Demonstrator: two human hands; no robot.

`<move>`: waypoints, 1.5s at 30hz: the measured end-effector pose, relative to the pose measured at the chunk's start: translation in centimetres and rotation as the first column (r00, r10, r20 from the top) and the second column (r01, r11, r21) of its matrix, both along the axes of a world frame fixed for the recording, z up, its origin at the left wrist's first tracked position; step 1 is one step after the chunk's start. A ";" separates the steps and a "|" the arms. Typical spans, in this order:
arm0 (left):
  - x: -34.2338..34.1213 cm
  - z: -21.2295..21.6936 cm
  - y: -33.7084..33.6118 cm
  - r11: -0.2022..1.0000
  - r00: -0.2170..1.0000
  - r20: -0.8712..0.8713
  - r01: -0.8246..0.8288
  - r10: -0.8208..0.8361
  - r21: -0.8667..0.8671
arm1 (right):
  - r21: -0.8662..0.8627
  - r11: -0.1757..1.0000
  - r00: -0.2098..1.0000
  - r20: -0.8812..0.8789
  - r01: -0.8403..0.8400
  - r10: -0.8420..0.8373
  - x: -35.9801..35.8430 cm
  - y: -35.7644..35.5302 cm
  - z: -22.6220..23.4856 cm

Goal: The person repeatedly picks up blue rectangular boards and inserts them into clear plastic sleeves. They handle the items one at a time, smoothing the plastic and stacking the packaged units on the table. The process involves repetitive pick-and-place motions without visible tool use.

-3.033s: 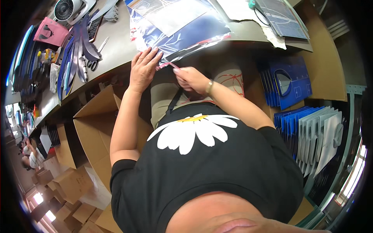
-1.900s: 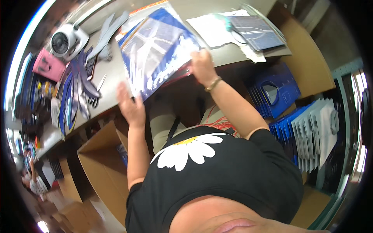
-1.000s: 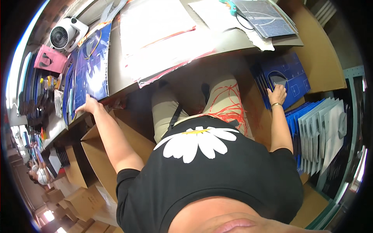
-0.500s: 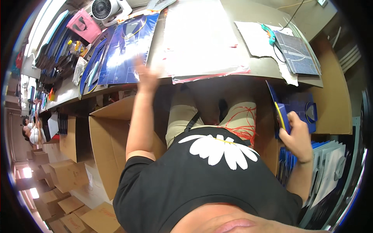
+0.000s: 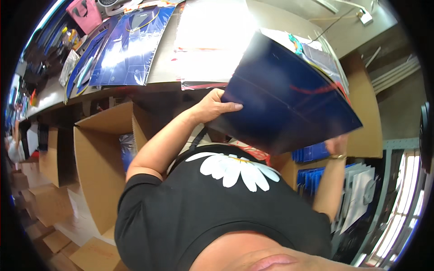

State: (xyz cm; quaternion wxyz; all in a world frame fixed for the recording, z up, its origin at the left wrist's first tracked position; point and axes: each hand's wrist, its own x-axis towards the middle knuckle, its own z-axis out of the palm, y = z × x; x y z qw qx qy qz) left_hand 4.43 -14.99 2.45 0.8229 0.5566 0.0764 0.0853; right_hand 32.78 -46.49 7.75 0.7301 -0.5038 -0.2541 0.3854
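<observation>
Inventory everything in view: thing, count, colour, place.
flat bag: 1, dark blue, before table
table: 1, grey, top
wrapped bag: at least 1, blue, table left
plastic sleeves: uncounted, clear, red-edged, table centre
tote: 1, pink, upper left
fan: 1, white, top edge
tool: 1, teal, behind flat bag
upright bags: several, blue and grey, lower right
cartons: several, brown, lower left and right
strips: several, red, lap
shirt: 1, black, torso
bracelet: 1, gold, right wrist
left hand: 1, bare, gripping flat bag's left edge
right hand: 1, bare, blurred, flat bag's lower-right edge

Right hand blurred, partly hidden (it seems) behind blue bag
</observation>
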 end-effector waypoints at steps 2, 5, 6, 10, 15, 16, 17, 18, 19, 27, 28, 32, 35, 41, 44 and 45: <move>1.1 0.6 0.3 0.991 0.991 -0.013 -0.133 0.133 -0.019 | 0.214 0.971 0.987 -0.101 -0.103 0.127 -0.4 1.4 -0.6; 2.8 1.9 0.6 0.988 0.986 -0.092 -0.142 0.137 -0.051 | 0.281 0.958 0.980 0.199 -0.054 -0.003 -2.9 5.6 0.6; 3.5 2.2 0.9 0.989 0.982 -0.132 -0.141 0.134 -0.049 | 0.213 0.975 0.967 0.229 0.061 -0.110 -2.5 6.0 0.9; 6.7 1.5 9.1 0.881 0.991 0.027 -0.129 0.131 0.456 | 0.159 0.935 0.903 0.252 0.316 -0.348 -0.5 6.5 2.5; 6.4 -2.8 19.9 -0.117 0.812 0.061 0.009 0.580 0.993 | 0.218 0.903 0.928 -0.037 0.370 -0.372 6.5 5.8 3.7; 6.0 -1.9 20.3 -0.265 0.804 0.017 0.176 0.594 0.948 | 0.312 0.947 0.990 -0.139 0.076 -0.034 9.3 5.3 3.1; 6.0 -1.9 21.0 -0.226 0.824 0.019 0.132 0.566 0.965 | 0.428 0.879 0.928 -0.197 -0.209 0.316 13.0 4.0 1.7; 6.0 -2.9 21.7 -0.169 0.843 0.017 0.088 0.537 0.982 | 0.536 0.715 0.751 -0.208 -0.448 0.626 15.8 2.9 0.4; 6.0 -3.5 22.0 -0.112 0.857 0.013 0.053 0.515 0.992 | 0.492 0.792 0.790 -0.291 -0.361 0.540 17.1 2.5 -1.2; 6.1 -4.9 20.7 -0.076 0.857 0.195 -0.180 0.477 0.981 | 0.239 0.425 0.360 -0.272 -0.873 0.892 9.3 14.2 -1.9; 6.3 -5.2 21.1 0.041 0.876 0.145 -0.185 0.461 0.982 | 0.067 0.671 0.621 -0.322 -0.738 0.715 6.2 14.7 -1.2; 6.5 -4.8 19.6 -0.127 0.887 0.218 -0.181 0.406 0.975 | -0.386 0.854 0.923 0.018 -0.349 0.385 -1.9 19.2 0.0; 7.3 -2.6 17.8 0.636 0.893 -0.201 -0.115 0.403 0.763 | -0.394 0.851 0.885 0.163 -0.347 0.436 -3.8 21.4 -1.0; 6.3 -0.5 16.6 0.733 0.855 -0.382 0.003 0.351 0.681 | -0.544 0.767 0.895 0.063 -0.341 0.442 -2.0 23.4 -3.3; 4.8 -2.1 16.6 0.481 0.929 -0.077 -0.115 0.362 0.869 | -0.593 0.770 0.929 0.098 -0.234 0.358 1.1 23.4 -3.9; 4.4 -2.1 16.5 0.432 0.924 -0.082 -0.095 0.372 0.897 | -0.621 0.767 0.945 0.124 -0.163 0.301 2.0 23.1 -3.9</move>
